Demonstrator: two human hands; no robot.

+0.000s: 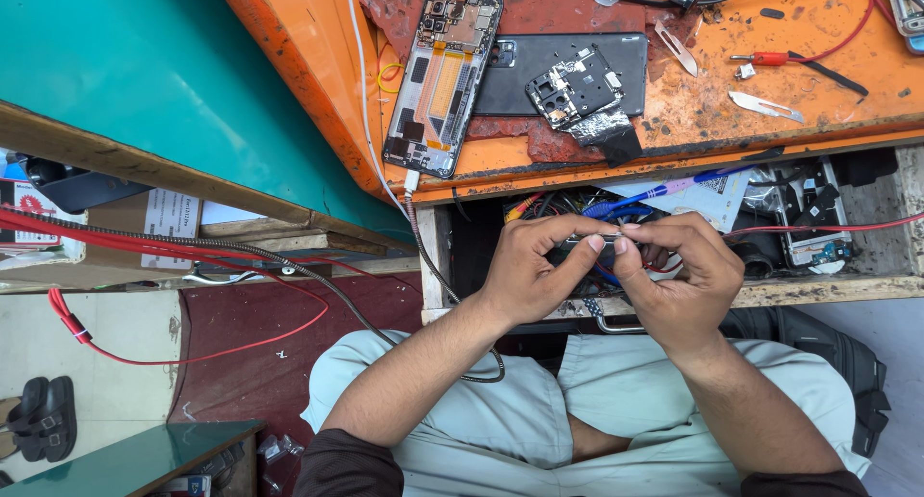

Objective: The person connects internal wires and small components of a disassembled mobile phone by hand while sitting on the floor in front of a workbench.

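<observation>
Just below the front edge of the orange workbench (751,112), the left hand (527,271) and right hand (674,276) pinch a small dark part (589,239) lying sideways between their fingertips, equally near both.

Head view, steeply down, close

Two hands work at mid-frame, the left hand (532,271) and the right hand (674,276), pinching one small dark part (589,239) between them. On the orange bench at the top lie one opened phone (443,81), one black back cover (563,74), one camera-frame plate (575,88), two metal blades (765,105) and one red-handled screwdriver (760,59). Two black sandals (43,418) sit at lower left.
</observation>
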